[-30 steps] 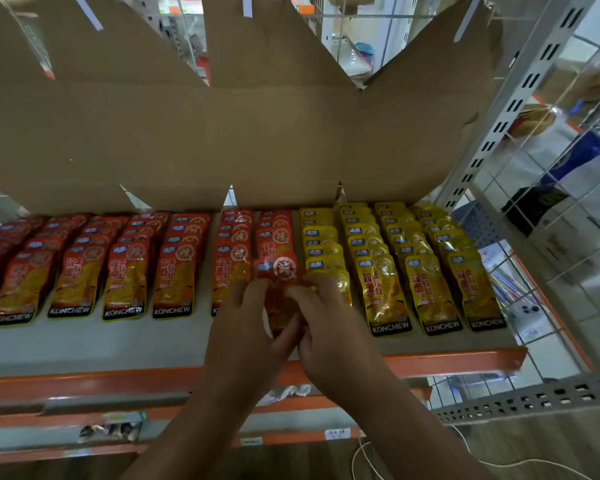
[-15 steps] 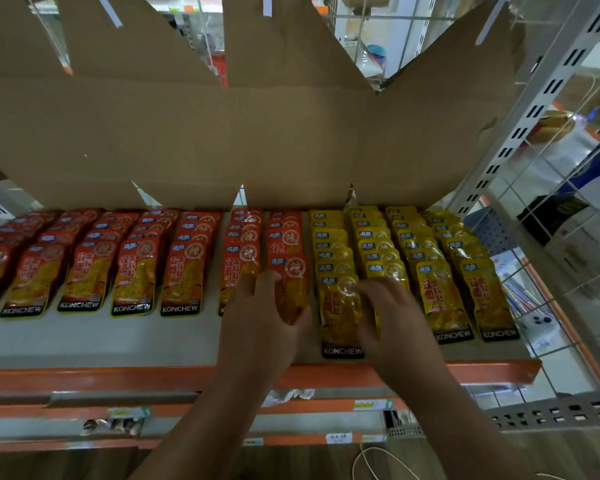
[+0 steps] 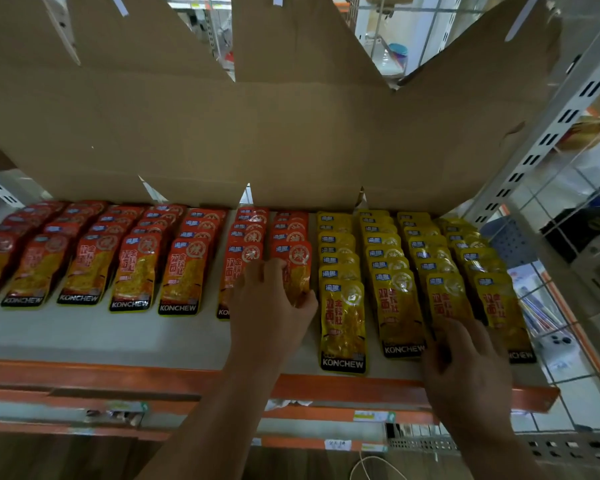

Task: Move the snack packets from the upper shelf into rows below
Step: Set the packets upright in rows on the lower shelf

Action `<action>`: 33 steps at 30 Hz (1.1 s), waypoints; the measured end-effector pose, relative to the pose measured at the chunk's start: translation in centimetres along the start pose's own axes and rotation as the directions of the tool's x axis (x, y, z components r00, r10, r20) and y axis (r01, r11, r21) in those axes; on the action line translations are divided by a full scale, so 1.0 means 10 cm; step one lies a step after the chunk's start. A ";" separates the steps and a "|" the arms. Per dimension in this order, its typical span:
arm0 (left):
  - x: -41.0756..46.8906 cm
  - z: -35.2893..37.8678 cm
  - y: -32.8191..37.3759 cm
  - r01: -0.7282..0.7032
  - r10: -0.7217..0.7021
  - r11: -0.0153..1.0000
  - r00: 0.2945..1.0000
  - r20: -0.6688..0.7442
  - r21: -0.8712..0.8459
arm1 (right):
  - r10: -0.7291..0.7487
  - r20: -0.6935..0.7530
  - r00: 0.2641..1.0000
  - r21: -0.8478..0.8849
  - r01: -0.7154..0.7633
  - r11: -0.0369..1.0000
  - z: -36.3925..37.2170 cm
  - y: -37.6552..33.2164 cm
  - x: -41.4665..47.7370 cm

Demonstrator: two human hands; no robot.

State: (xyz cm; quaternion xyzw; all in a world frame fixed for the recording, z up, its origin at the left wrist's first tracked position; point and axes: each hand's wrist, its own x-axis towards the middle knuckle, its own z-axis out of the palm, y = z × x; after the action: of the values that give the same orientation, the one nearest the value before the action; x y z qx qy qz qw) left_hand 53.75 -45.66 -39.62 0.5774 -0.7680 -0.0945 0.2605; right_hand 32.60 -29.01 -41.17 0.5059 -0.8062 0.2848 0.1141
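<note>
I judge the job nearly done: glossy, crinkly red foil snack packets (image 3: 132, 268) and yellow foil snack packets (image 3: 395, 299) lie in overlapping rows on the pale lower shelf (image 3: 118, 336), beneath flat brown cardboard (image 3: 257, 133). The left hand (image 3: 271, 306) clasps the front red packet (image 3: 291, 259) of one row; the right hand (image 3: 465, 368) rests loose-fingered on a yellow packet (image 3: 447, 296).
</note>
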 end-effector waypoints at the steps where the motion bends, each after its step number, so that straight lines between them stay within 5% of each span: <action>1: 0.01 0.01 0.01 -0.004 0.004 1.000 1.000 -0.008 -0.001 | -0.001 -0.006 1.000 0.000 0.001 1.000 0.00 -0.01 0.00; 33: 0.05 0.17 0.02 -0.050 0.055 0.995 0.997 -0.049 0.086 | 0.026 0.097 0.995 0.030 -0.029 0.999 0.08 -0.03 0.26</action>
State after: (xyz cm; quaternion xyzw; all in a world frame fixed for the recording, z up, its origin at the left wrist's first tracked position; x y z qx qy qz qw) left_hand 52.61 -46.32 -40.86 0.5698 -0.7794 -0.0401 0.2576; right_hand 31.80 -31.51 -40.51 0.5095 -0.8132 0.2742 0.0630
